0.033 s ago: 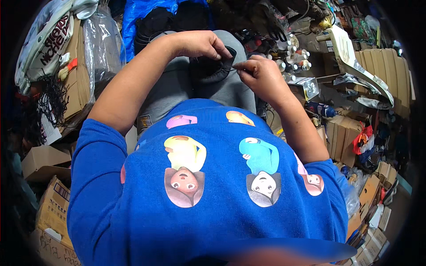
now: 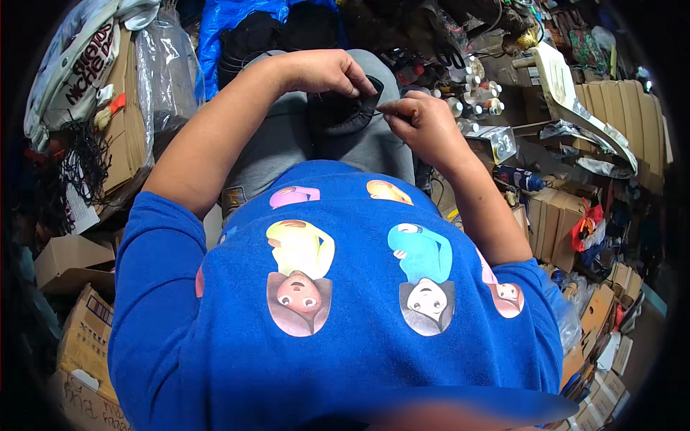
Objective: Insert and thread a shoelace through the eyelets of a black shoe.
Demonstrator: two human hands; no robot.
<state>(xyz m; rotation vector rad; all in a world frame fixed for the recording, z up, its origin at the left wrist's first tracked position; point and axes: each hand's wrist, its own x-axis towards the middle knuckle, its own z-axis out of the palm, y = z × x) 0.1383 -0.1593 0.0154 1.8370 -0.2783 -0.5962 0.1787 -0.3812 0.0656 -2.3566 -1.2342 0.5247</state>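
Note:
A black shoe [image 2: 341, 121] rests across my grey-trousered thighs, partly covered by my left hand and wrist. My left hand [image 2: 332, 73] is closed, its fingers bent down onto the shoe near the opening. To the right of the shoe, my right hand [image 2: 425, 123] pinches with thumb and forefinger a thin dark shoelace [image 2: 375, 110] that runs to the shoe's front. The far end of the lace is hidden in the fingers.
Black shoes [image 2: 250, 37] lie on a blue plastic sheet [image 2: 211, 68] beyond my knees. Several small bottles [image 2: 476, 93] stand to the right, near a white curved frame [image 2: 568, 93]. Cardboard boxes [image 2: 557, 215] are on the right, with an open carton [image 2: 68, 262] on the left.

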